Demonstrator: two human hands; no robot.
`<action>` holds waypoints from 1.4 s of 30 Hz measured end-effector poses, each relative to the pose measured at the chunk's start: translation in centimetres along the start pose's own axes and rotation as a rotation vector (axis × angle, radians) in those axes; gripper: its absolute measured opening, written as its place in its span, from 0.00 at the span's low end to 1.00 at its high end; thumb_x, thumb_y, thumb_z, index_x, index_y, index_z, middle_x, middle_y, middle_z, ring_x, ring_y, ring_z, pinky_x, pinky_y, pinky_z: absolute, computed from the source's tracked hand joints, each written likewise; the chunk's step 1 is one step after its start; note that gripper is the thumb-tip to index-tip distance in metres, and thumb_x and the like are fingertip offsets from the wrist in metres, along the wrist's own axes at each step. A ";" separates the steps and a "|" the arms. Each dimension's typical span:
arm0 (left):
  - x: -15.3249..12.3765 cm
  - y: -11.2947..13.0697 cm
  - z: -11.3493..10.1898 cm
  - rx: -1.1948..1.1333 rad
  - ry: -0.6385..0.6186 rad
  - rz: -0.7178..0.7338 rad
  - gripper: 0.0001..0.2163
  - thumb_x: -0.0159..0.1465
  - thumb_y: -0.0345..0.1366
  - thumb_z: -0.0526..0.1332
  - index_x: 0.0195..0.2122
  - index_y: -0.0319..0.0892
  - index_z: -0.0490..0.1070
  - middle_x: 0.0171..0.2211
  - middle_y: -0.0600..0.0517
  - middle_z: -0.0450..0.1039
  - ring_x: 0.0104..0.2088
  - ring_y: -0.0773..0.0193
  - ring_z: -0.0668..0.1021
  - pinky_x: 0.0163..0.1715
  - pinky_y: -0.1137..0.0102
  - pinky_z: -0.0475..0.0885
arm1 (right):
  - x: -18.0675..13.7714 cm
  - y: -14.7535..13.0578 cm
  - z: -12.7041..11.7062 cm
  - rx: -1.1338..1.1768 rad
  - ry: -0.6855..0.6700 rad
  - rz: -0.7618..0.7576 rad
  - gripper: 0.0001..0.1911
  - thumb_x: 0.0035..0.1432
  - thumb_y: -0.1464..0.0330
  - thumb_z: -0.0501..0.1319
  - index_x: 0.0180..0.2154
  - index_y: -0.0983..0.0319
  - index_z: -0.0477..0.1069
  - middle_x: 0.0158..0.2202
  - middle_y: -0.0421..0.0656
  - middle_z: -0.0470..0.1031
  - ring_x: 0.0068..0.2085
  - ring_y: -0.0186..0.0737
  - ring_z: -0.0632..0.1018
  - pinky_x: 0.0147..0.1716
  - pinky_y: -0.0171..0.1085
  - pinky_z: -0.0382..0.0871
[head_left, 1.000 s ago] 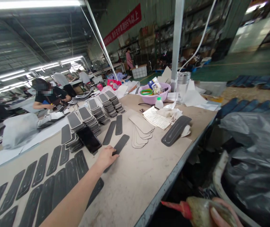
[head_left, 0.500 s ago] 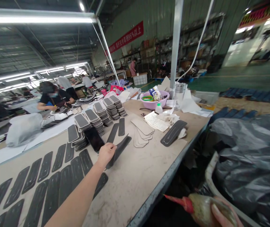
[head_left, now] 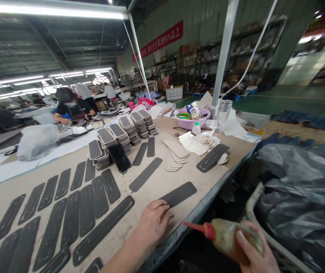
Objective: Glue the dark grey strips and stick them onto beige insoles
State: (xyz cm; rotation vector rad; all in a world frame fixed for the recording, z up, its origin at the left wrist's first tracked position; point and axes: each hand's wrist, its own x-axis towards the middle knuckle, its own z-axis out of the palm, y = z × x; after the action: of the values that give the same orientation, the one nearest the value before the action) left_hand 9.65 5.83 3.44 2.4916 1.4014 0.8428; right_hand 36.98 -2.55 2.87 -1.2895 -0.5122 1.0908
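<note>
The left hand [head_left: 152, 223] rests near the bench [head_left: 162, 212] edge, fingers together, flat on the near end of a dark strip [head_left: 178, 194]. The right hand [head_left: 255, 254], off the bench, is clamped on a red-nozzled glue bottle [head_left: 225, 236]. Beyond lie another dark strip [head_left: 145, 174], stacked pads [head_left: 122, 136], tan cutouts [head_left: 173, 155], a pink basin [head_left: 190, 118]. Black plastic bags [head_left: 301, 189] crowd the right of the factory hall.

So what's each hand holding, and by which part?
Right hand grips the glue bottle around its body. Left hand holds nothing, resting on a dark strip's end.
</note>
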 end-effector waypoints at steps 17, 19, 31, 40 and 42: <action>-7.4 -2.9 -1.3 0.115 -0.018 -0.065 0.15 0.63 0.28 0.53 0.49 0.42 0.71 0.46 0.44 0.73 0.47 0.55 0.73 0.50 0.56 0.72 | 2.2 1.9 10.6 -0.670 -0.372 -0.943 0.07 0.56 0.71 0.58 0.38 0.57 0.62 0.32 0.40 0.67 0.32 0.38 0.72 0.32 0.37 0.67; -7.5 -2.8 -1.3 0.086 -0.021 -0.064 0.15 0.64 0.28 0.52 0.49 0.43 0.71 0.45 0.44 0.73 0.46 0.55 0.74 0.49 0.57 0.73 | 2.1 2.3 11.4 -0.656 -0.417 -0.963 0.08 0.56 0.73 0.57 0.39 0.57 0.62 0.32 0.41 0.67 0.33 0.38 0.71 0.33 0.37 0.68; -7.6 -3.0 -1.0 0.027 0.024 -0.053 0.11 0.65 0.27 0.54 0.45 0.39 0.72 0.41 0.45 0.73 0.43 0.60 0.74 0.46 0.60 0.73 | 2.7 4.3 11.8 -0.610 -0.540 -0.918 0.12 0.53 0.78 0.57 0.38 0.59 0.62 0.32 0.41 0.65 0.33 0.38 0.69 0.32 0.37 0.66; -7.6 -3.2 -0.9 0.063 0.060 -0.042 0.09 0.64 0.27 0.55 0.43 0.39 0.73 0.42 0.45 0.71 0.43 0.61 0.74 0.46 0.63 0.74 | 7.1 2.3 7.7 -0.743 -0.238 -1.029 0.09 0.55 0.73 0.60 0.38 0.58 0.62 0.33 0.40 0.66 0.34 0.38 0.71 0.34 0.38 0.67; -7.7 -3.3 -0.9 0.070 0.045 -0.038 0.09 0.64 0.27 0.55 0.43 0.39 0.73 0.42 0.45 0.71 0.44 0.60 0.74 0.46 0.63 0.74 | 8.3 1.8 6.7 -0.787 -0.164 -1.056 0.09 0.55 0.71 0.60 0.38 0.58 0.63 0.32 0.40 0.66 0.33 0.38 0.71 0.34 0.38 0.67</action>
State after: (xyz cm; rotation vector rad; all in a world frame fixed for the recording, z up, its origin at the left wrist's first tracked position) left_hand 3.66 1.17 -0.20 2.5034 1.5135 0.8619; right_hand 34.52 7.83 0.86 -1.2765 -1.6262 0.0625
